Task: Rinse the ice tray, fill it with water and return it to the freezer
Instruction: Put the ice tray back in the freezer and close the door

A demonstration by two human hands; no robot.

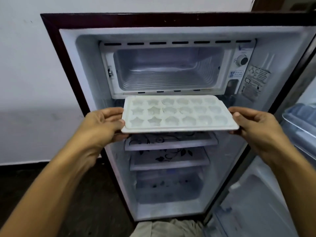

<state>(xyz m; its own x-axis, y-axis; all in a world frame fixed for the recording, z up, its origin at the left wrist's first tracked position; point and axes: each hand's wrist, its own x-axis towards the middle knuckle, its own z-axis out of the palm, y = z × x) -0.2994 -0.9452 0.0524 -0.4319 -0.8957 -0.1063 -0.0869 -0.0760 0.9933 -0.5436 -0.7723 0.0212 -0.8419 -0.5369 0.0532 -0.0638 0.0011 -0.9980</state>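
Note:
A white ice tray (177,128) with star and round moulds is held level in front of the open fridge, just below the freezer compartment (169,71). My left hand (104,124) grips its left end and my right hand (253,124) grips its right end. The freezer compartment stands open and its ribbed floor is bare. Whether the moulds hold water is hard to tell.
The fridge (51,48) has a dark maroon frame; its door (294,134) swings open on the right with door racks. A thermostat knob (242,60) sits right of the freezer. Below the tray are patterned glass shelves (171,144) and a crisper drawer (169,187). A white wall is on the left.

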